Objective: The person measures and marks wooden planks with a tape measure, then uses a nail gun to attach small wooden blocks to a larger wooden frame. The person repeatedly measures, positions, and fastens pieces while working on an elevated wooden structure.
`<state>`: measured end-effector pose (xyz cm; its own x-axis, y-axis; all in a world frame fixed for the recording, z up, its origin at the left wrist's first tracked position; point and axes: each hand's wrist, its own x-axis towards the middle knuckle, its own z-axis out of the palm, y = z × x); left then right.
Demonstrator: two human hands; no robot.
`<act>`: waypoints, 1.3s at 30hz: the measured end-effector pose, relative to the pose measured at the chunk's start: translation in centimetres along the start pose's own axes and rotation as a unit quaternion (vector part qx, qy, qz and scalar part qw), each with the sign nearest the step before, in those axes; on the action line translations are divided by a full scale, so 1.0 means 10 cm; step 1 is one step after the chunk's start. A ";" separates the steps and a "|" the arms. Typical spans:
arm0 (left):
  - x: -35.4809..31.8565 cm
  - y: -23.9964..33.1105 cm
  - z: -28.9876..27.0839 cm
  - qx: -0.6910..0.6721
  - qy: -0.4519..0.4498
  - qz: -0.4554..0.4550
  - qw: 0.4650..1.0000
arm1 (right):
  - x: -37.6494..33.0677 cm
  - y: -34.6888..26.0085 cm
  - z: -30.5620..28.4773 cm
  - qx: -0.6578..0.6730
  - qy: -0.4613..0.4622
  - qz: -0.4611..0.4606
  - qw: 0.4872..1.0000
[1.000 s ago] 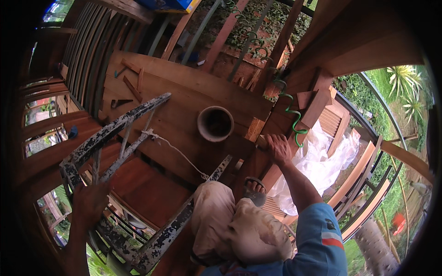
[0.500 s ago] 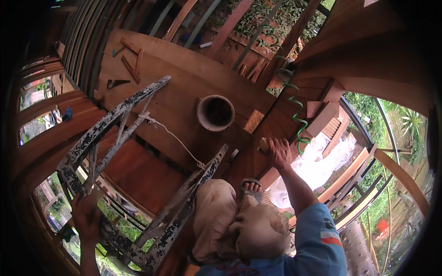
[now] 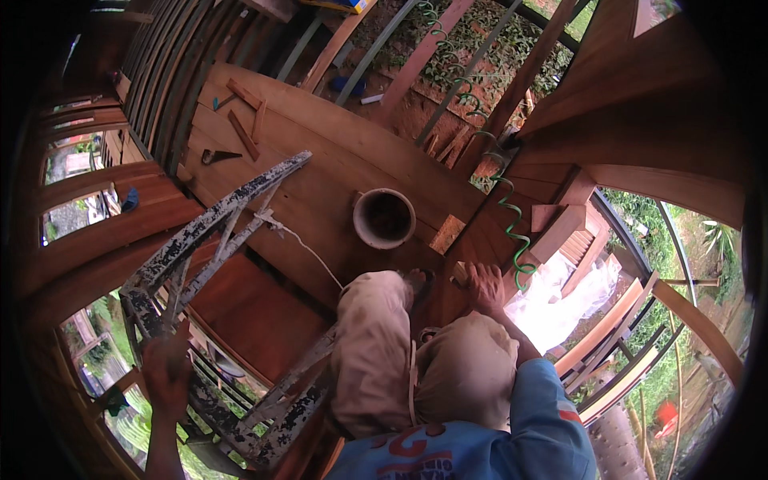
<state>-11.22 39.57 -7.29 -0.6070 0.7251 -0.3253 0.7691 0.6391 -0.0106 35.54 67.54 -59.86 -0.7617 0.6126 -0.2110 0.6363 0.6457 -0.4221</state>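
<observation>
Both hands braced — ladder (image 3: 216,232), beam (image 3: 480,240).

- A round bucket (image 3: 385,218) stands open on the wooden plank floor (image 3: 320,152), its inside dark.
- A green coiled hose (image 3: 512,220) runs down along the railing, right of the bucket.
- 3 short wood offcuts (image 3: 244,120) lie at the far end of the floor.
- A dark hand tool (image 3: 218,156) lies just beside them.
- A small pale wood block (image 3: 446,234) lies right of the bucket.
- White plastic sheeting (image 3: 560,300) lies below the deck on the right.
</observation>
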 end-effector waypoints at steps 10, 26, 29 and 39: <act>0.05 0.02 0.03 -0.010 0.017 0.040 0.999 | -0.04 -0.04 -0.11 0.018 -0.008 0.012 1.000; 0.06 0.14 -0.10 -0.100 0.023 0.117 0.988 | 0.25 0.21 0.07 0.188 0.041 0.069 0.979; 0.05 0.08 -0.09 -0.119 0.038 0.148 0.981 | 0.45 0.22 -0.13 0.182 0.043 0.103 0.977; -0.01 -0.06 0.02 -0.149 0.073 0.147 0.975 | 1.10 0.03 -0.97 0.451 0.312 0.275 0.789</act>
<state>-11.61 39.04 -7.47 -0.4077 0.9032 -0.1344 0.8348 0.4283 0.3458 28.53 78.94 -53.81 -0.0124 0.9742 -0.2255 0.2891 -0.2124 -0.9334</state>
